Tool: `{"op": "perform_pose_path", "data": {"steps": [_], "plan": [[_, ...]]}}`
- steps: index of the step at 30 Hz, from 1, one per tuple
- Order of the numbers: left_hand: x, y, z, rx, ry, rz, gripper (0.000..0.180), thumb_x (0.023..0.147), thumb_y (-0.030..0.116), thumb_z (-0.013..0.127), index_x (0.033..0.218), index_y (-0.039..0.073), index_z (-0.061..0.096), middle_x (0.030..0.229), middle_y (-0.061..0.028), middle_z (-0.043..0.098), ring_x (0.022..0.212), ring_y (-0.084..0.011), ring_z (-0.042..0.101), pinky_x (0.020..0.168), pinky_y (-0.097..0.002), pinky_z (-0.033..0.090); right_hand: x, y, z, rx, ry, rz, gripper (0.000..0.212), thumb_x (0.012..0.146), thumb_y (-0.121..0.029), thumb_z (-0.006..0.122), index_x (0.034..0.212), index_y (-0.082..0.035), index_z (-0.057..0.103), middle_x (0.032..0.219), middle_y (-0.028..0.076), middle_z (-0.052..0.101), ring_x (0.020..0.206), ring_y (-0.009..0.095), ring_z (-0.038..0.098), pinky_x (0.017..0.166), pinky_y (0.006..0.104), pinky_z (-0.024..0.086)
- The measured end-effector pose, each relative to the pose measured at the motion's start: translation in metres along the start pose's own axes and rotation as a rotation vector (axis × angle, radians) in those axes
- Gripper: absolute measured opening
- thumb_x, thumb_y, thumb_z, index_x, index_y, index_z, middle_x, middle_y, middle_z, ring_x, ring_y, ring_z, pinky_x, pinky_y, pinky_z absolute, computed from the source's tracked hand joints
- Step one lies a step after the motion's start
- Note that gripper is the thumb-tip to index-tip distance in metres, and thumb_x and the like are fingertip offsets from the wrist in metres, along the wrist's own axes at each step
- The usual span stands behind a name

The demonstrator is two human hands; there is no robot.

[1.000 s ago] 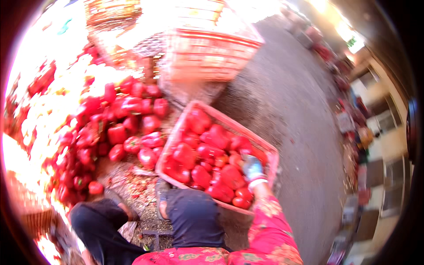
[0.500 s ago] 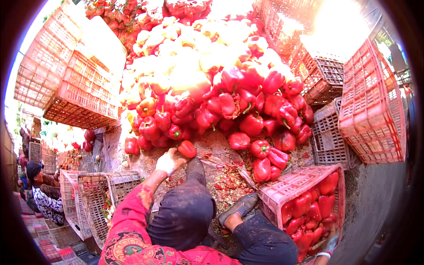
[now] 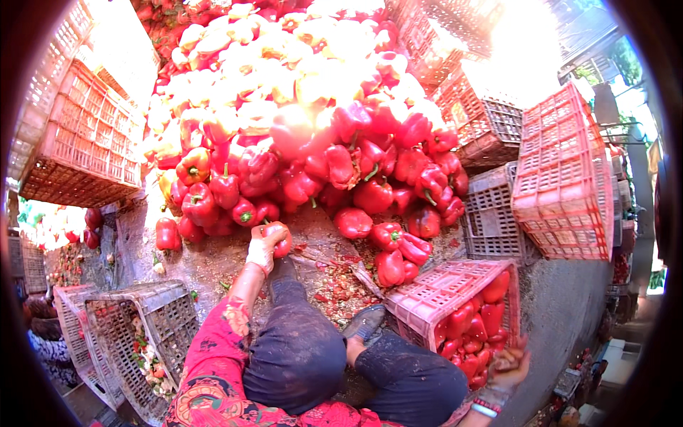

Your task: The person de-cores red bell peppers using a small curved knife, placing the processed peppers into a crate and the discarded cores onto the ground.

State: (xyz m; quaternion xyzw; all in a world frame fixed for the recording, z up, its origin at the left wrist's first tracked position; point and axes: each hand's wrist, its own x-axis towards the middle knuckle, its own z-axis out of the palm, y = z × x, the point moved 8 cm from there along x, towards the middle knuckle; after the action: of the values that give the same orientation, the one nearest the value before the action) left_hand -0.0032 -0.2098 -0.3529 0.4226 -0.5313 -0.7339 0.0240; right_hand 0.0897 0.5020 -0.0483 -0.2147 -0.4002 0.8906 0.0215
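Note:
My left hand (image 3: 260,249) is closed round a red bell pepper (image 3: 283,246) at the front foot of a large heap of red bell peppers (image 3: 235,188). It is just beyond the toe of my left leg. My right hand (image 3: 506,368) is at the lower right, beside the near edge of a pink plastic crate (image 3: 418,299) filled with red peppers. Its fingers are curled, and what they hold, if anything, is too unclear to name. The crate leans with its open side facing right and toward me.
Stacked red crates (image 3: 89,135) stand at the left, more crates (image 3: 565,178) at the right. Near left, a worn crate (image 3: 142,306) contains pale scraps. Pepper bits litter the ground (image 3: 334,285) before my shoe (image 3: 364,322). Another person (image 3: 50,341) is at the far left edge.
My left hand has closed round the pepper it was reaching beside. My right hand has risen from the crate's lower edge to beside its opening. The view has shifted right.

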Motion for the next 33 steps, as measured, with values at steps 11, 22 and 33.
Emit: {"op": "perform_pose_path", "data": {"steps": [11,22,33], "plan": [[-0.260,0.309,0.191,0.497,-0.962,0.655,0.047,0.102,0.035,0.065,0.138,0.009,0.052,0.119,-0.0114,0.064,0.117,-0.0193,0.061,0.102,-0.0335,0.049,0.006,0.177,0.421,-0.665,-0.381,0.246,0.041,0.110,-0.033,0.052,0.144,-0.010,0.055,0.086,0.000,0.065,0.056,0.007,0.054,0.047,0.0232,0.043],[-0.288,0.238,0.184,-0.152,-0.932,0.076,0.062,0.092,0.023,0.079,0.143,0.013,0.046,0.131,-0.0088,0.058,0.120,-0.0201,0.059,0.104,-0.0371,0.051,0.006,0.174,0.384,-0.858,-0.595,-0.218,0.045,0.107,-0.014,0.056,0.150,-0.005,0.050,0.113,0.002,0.068,0.102,0.006,0.059,0.095,0.0237,0.050],[-0.316,0.248,0.240,0.373,-0.659,1.110,0.069,0.080,0.029,0.091,0.132,0.003,0.055,0.125,-0.0139,0.058,0.111,-0.0231,0.064,0.096,-0.0348,0.053,0.001,0.141,0.338,-0.916,-0.372,0.122,0.073,0.098,-0.016,0.056,0.163,-0.007,0.024,0.081,0.008,0.066,0.057,0.015,0.060,0.052,0.0342,0.053]]}}
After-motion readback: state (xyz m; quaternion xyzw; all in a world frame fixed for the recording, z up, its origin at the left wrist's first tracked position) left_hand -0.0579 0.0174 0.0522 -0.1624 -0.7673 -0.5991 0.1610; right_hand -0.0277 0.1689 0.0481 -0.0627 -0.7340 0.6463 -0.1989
